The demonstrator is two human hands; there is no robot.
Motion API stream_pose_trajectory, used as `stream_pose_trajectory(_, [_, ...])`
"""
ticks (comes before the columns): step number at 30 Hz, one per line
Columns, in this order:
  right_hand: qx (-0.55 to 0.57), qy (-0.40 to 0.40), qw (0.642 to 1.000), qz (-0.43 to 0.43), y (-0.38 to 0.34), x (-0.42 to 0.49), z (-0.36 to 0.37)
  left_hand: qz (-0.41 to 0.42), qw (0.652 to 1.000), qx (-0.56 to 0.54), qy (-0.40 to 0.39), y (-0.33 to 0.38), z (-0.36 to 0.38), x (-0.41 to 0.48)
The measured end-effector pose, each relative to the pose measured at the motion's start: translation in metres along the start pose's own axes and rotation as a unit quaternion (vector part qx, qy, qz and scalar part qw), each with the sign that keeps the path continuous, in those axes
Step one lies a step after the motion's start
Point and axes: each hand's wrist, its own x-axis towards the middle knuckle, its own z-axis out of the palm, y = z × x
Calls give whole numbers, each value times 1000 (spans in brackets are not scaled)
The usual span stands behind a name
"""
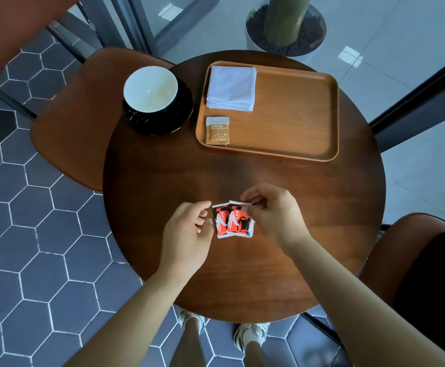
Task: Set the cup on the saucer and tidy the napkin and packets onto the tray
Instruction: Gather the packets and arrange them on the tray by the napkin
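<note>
A black cup with a white inside [150, 89] stands on a black saucer [181, 115] at the table's far left. The wooden tray [295, 123] holds a folded white napkin [231, 88] and a brown packet [217, 130] along its left side. Two red-and-black packets [233, 221] lie overlapping on the table near me. My right hand [271, 215] pinches the top right corner of the right packet. Just left of the packets hovers my left hand [187, 234], fingers curled and apart, holding nothing.
The round wooden table [163, 176] stands on a hexagon-tiled floor. A wooden chair seat [75, 128] sits at the left, another chair [406, 250] at the right. A potted plant [286, 27] stands behind the table by glass panels.
</note>
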Motion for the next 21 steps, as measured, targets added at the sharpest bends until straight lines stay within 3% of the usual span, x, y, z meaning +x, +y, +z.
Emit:
stream_pose_trajectory(4, [-39, 8, 999, -8, -4, 1, 14, -35, 998, -45, -7, 8, 2, -3])
stream_pose_trajectory(8, [-104, 92, 990, -29, 4, -16, 16, -98, 991, -93, -8, 14, 5, -6])
stream_pose_trajectory(12, [-134, 89, 987, 3, 8, -28, 27, -142, 980, -140, 6, 20, 9, -6])
stream_pose_trajectory(21, [-165, 104, 981, -13, 5, -30, 42, -202, 956, -211, 13, 22, 16, -2])
